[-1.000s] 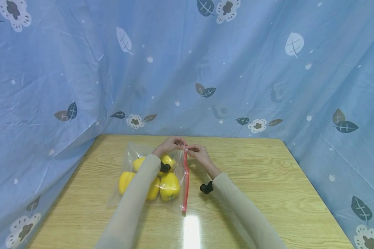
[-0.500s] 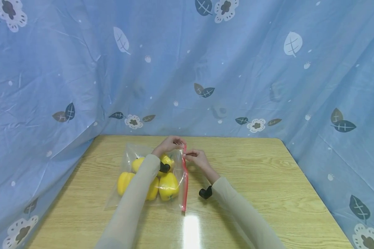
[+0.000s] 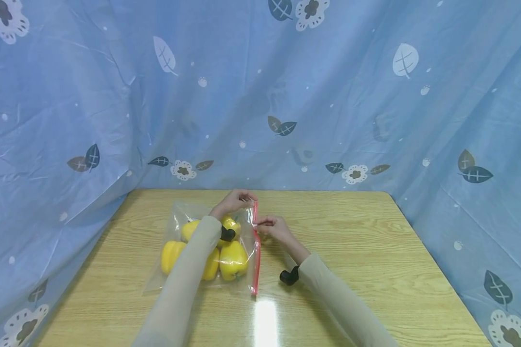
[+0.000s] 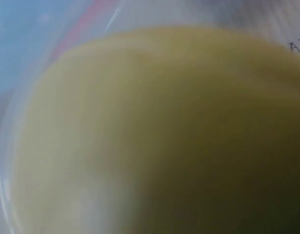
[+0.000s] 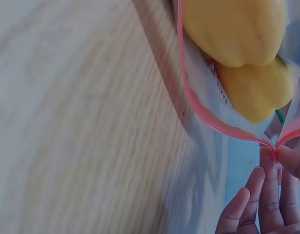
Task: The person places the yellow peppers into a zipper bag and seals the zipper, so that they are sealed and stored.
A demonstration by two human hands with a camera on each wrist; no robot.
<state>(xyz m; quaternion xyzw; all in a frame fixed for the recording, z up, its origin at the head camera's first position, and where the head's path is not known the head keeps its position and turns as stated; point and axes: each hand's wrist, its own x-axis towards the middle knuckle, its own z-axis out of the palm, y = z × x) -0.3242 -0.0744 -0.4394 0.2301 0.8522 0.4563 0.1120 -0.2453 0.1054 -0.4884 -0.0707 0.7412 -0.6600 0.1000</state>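
Note:
A clear zip bag lies on the table, holding several yellow bell peppers. Its red zip strip runs along the right side. My left hand pinches the strip's far end. Just nearer along the strip, my right hand pinches it between thumb and fingers. In the right wrist view, the red edges meet at the right hand's fingertips and spread apart beyond them, with peppers showing through the mouth. A blurred yellow pepper fills most of the left wrist view; the left hand is hidden there.
The wooden table ends at a blue patterned curtain, which hangs behind it and along both sides. A black wrist camera is on the right wrist, another on the left, over the bag.
My right hand has slid toward me along the red strip, away from the left hand. The left hand keeps its hold on the far end. The head view has shifted slightly.

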